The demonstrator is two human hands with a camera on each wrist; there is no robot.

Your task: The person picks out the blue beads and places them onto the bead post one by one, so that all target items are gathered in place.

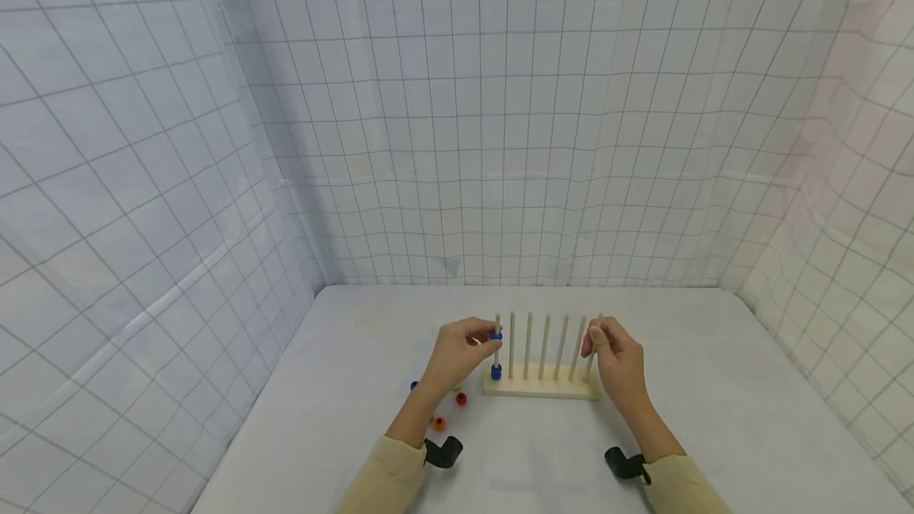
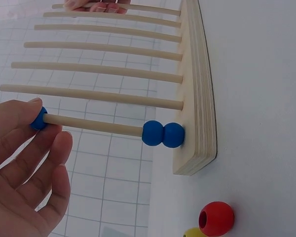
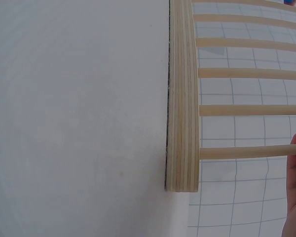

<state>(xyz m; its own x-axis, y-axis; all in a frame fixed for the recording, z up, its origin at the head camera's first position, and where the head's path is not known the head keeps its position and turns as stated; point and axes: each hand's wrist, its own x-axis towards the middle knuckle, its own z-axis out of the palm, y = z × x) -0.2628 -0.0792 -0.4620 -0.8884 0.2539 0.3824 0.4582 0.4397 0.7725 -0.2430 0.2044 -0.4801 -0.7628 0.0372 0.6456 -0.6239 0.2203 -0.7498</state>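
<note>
A wooden rack point(image 1: 540, 390) with a row of upright pegs stands on the white table. My left hand point(image 1: 457, 353) pinches a blue bead point(image 2: 39, 120) between thumb and fingertips, at the upper end of the leftmost peg point(image 2: 96, 124). Two more blue beads point(image 2: 163, 134) sit stacked at the foot of that same peg, against the base. At the opposite end, my right hand point(image 1: 621, 363) holds the rightmost peg point(image 3: 246, 152) near its top. In the right wrist view only part of that hand shows, at the right edge.
Loose beads lie on the table left of the rack, partly hidden by the left forearm: a red bead point(image 1: 461, 399), an orange bead point(image 1: 439, 423), a blue bead point(image 1: 414, 385) and a yellow bead point(image 2: 193, 232). White grid-patterned curtains point(image 1: 500, 141) enclose the table.
</note>
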